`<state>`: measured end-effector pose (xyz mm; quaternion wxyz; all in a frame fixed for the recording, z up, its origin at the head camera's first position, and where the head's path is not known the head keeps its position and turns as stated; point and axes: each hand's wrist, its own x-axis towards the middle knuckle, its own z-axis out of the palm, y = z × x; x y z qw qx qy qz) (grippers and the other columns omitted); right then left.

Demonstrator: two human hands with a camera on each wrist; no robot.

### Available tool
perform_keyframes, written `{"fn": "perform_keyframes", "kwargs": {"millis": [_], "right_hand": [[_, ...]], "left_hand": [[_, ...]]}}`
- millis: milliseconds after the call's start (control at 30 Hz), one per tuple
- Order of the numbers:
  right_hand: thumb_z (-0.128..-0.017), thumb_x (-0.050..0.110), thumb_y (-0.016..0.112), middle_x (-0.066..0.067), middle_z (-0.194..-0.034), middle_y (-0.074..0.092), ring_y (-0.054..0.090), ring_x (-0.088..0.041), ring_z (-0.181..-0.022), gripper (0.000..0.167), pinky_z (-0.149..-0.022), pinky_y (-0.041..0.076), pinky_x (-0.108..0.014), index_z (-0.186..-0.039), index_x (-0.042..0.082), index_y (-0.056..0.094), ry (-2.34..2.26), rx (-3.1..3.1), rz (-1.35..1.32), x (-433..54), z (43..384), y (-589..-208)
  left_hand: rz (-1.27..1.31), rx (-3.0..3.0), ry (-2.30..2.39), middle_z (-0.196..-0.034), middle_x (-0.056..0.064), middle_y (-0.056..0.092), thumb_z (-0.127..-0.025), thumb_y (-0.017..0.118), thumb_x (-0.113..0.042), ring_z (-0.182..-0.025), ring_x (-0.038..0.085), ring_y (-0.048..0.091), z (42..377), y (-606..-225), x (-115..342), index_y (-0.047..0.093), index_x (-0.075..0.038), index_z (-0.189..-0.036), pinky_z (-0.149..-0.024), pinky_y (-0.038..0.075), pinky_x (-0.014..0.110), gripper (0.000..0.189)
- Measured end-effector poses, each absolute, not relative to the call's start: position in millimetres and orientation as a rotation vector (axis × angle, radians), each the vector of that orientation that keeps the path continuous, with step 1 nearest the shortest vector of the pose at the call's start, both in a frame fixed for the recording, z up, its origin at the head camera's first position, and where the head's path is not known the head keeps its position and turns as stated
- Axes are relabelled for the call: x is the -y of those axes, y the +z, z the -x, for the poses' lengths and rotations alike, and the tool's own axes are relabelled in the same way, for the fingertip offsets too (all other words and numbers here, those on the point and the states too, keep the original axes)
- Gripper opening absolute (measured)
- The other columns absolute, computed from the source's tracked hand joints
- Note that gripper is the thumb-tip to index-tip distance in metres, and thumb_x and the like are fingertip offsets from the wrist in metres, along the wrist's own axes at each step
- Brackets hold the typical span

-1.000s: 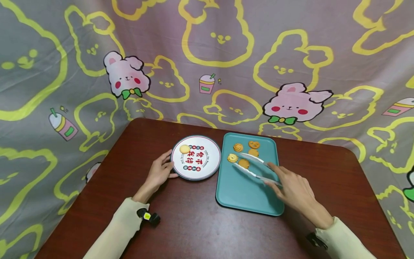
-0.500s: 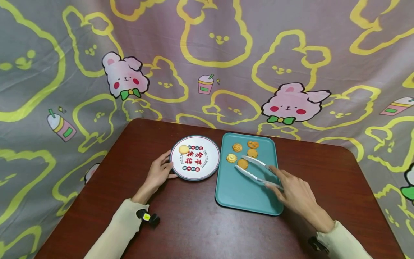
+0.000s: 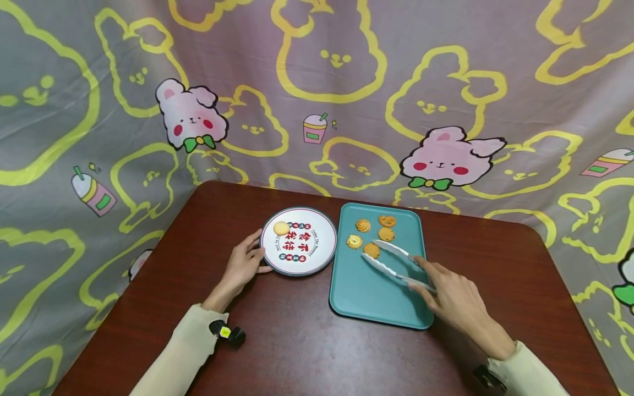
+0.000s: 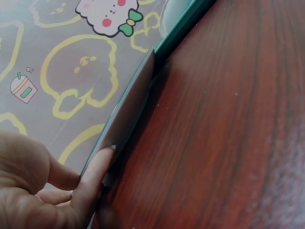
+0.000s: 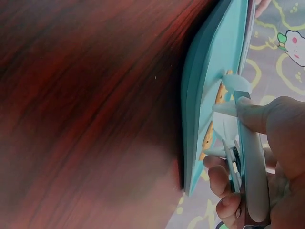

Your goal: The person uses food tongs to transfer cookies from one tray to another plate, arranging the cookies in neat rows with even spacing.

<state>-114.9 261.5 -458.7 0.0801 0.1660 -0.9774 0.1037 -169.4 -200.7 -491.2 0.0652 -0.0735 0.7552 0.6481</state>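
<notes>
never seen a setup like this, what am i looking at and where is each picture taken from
There's no robot here, just a person's left hand and right hand. The wide picture is taken from the person's head, looking forward and down. The two smaller ones are taken from the wrists, each looking at that hand's work.

On the brown table are a white plate with one pale cookie and, to the right, a teal tray with five cookies.

The left hand grips the plate's edge. The right hand holds tongs, their tips spread around the cookie nearest the person; I can't tell whether they touch it.
</notes>
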Motion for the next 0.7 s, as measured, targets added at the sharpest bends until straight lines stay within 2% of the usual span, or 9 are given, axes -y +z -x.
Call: {"fn": "perform_keyframes", "kwargs": {"millis": [700], "right_hand": [[-0.094,0.042,0.077,-0.01,-0.111,0.073,0.042,-0.011,-0.057,0.061,-0.042,0.031,-0.021,-0.148,0.019,0.058,0.282,2.92,-0.493,-258.8,113.8,-456.0]], "left_hand": [[0.247,-2.298,1.933,-0.166,0.022,0.036,-0.109,0.044,-0.001,-0.137,0.041,0.056,171.4,-494.6,200.4,0.027,-0.016,-0.167,-0.08,0.07,0.034,0.062]]}}
